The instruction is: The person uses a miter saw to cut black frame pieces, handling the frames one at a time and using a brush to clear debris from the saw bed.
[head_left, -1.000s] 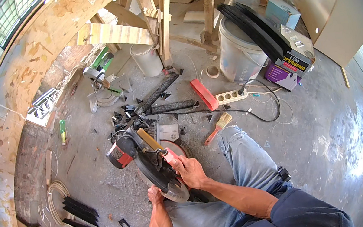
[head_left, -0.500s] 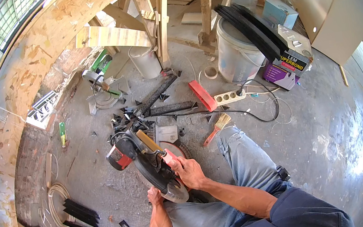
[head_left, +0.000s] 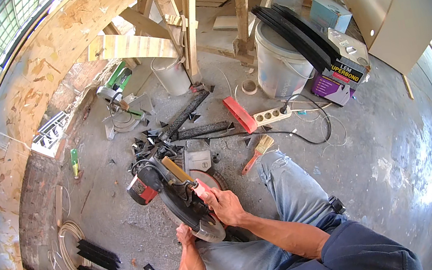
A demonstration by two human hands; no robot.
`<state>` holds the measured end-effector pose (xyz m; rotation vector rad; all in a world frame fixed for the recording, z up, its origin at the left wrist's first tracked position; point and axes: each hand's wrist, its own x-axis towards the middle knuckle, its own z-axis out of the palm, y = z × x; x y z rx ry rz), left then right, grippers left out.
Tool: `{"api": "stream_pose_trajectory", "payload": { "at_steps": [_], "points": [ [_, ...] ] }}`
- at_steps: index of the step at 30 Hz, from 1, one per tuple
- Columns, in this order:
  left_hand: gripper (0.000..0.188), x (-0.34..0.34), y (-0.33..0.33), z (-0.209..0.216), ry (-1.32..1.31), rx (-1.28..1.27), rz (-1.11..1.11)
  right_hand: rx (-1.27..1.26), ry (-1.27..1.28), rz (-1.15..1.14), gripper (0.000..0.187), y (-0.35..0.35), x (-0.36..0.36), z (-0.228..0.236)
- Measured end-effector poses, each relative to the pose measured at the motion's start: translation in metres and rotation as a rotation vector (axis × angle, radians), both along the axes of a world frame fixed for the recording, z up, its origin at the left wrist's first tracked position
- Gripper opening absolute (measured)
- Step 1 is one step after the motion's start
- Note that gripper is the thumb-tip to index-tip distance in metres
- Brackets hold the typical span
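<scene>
A mitre saw (head_left: 181, 199) with a black body and a red motor end stands on the floor in front of me. My right hand (head_left: 227, 207) is wrapped round its red handle (head_left: 202, 189). The saw head is lowered, with its rounded guard (head_left: 208, 231) close to my knees. My left hand (head_left: 184, 234) is closed low at the saw's near left side, beside the guard; what it grips is hidden. Behind the saw lie black strips (head_left: 185, 113) and a heap of small black offcuts (head_left: 145, 146).
A paintbrush (head_left: 258, 154), a power strip (head_left: 273, 115) and a red tray-like piece (head_left: 239, 114) lie beyond my knee, with a black cable (head_left: 306, 141) on the floor. Buckets (head_left: 276, 70) and a second saw (head_left: 120, 102) stand farther back. More black strips (head_left: 99, 256) lie at left.
The whole view has shifted very slightly. Both hands keep their places on and beside the saw, and the saw head stays lowered.
</scene>
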<state>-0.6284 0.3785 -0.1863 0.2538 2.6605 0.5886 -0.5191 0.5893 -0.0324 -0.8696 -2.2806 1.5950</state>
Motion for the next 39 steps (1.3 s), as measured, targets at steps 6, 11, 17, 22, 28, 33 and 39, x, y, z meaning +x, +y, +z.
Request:
{"api": "stream_pose_trajectory", "payload": {
  "at_steps": [6, 11, 17, 22, 28, 33, 39],
  "points": [
    [0.036, -0.006, -0.015, -0.019, 0.009, 0.002, 0.002, -0.011, 0.008, 0.003, 0.068, -0.003, -0.002, 0.002],
    [0.036, -0.005, -0.011, -0.019, 0.017, -0.007, -0.039, -0.002, 0.002, 0.002, 0.068, -0.002, -0.002, 0.001],
    [0.041, 0.000, -0.004, -0.006, 0.030, -0.016, -0.001, -0.052, -0.009, 0.027, 0.067, 0.001, 0.000, 0.010],
    [0.042, -0.002, -0.004, -0.006, -0.025, -0.007, 0.031, -0.030, -0.003, 0.012, 0.064, 0.000, 0.000, 0.001],
    [0.041, -0.005, -0.015, -0.023, 0.035, 0.040, -0.012, -0.072, 0.022, 0.029, 0.063, 0.000, 0.001, 0.007],
    [0.041, -0.006, -0.016, -0.027, 0.062, 0.057, -0.053, -0.106, 0.008, 0.068, 0.073, 0.001, 0.001, 0.008],
    [0.043, -0.003, -0.008, -0.010, 0.031, 0.042, -0.044, 0.016, 0.022, 0.000, 0.063, -0.002, -0.003, -0.003]
  ]
}}
